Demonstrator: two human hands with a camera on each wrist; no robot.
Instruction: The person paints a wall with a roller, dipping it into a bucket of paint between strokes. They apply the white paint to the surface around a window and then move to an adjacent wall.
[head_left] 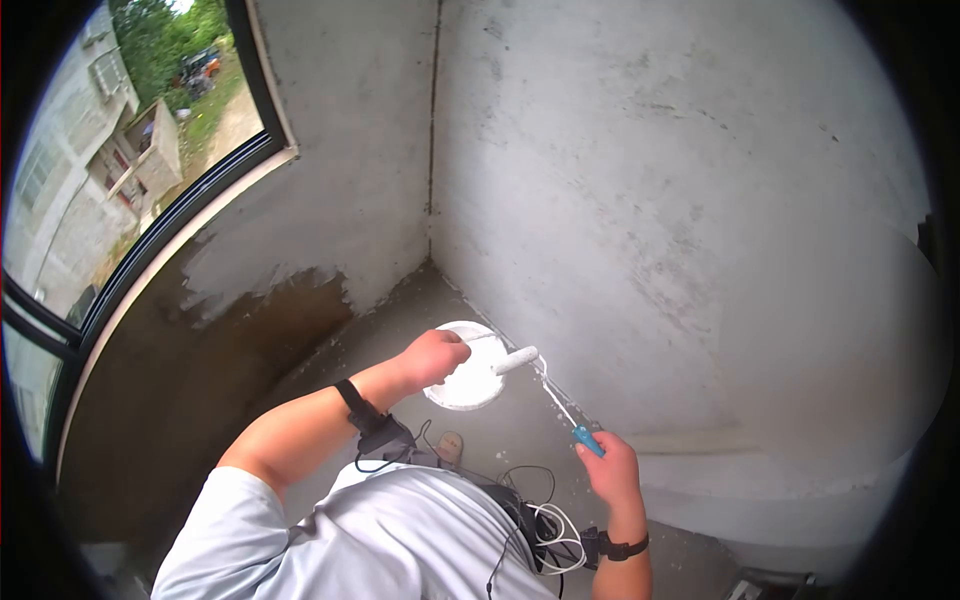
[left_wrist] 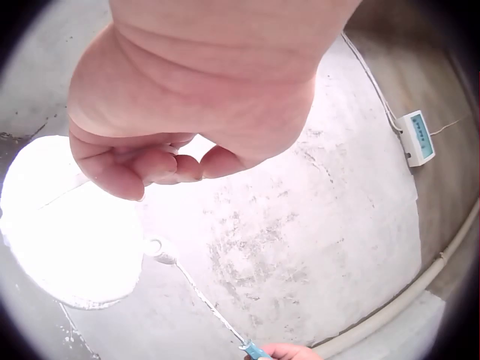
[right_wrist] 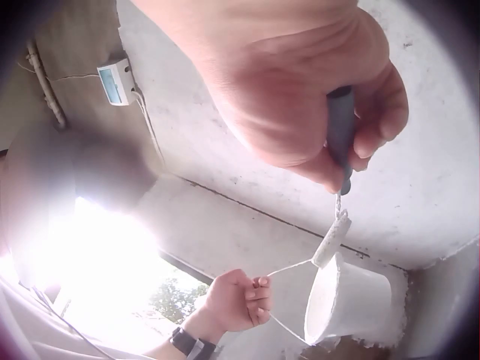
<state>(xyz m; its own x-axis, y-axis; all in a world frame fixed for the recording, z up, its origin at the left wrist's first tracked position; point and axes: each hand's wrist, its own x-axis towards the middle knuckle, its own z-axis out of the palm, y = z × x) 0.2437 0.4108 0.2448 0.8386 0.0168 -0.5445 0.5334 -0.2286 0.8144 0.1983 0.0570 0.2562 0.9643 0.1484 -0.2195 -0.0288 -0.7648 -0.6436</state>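
Note:
My left hand [head_left: 436, 357] grips the thin wire handle [right_wrist: 289, 266] of a white bucket [right_wrist: 364, 300], its fingers curled round it. White paint [head_left: 468, 385] shows inside the bucket in the head view. With my right hand [head_left: 613, 468] I hold a paint roller by its blue grip [head_left: 588, 441]. The white, paint-coated roller sleeve [head_left: 516, 361] lies at the bucket's right rim, overlapping the opening in the head view. White paint also coats part of the roller's metal rod [head_left: 560, 404].
A grey plastered wall [head_left: 640, 180] rises on the right and meets another in the corner. On the left is a window [head_left: 270, 140] above a wall with a brown unpainted patch [head_left: 270, 330]. White spots dot the floor. Cables [head_left: 550, 535] hang at my waist.

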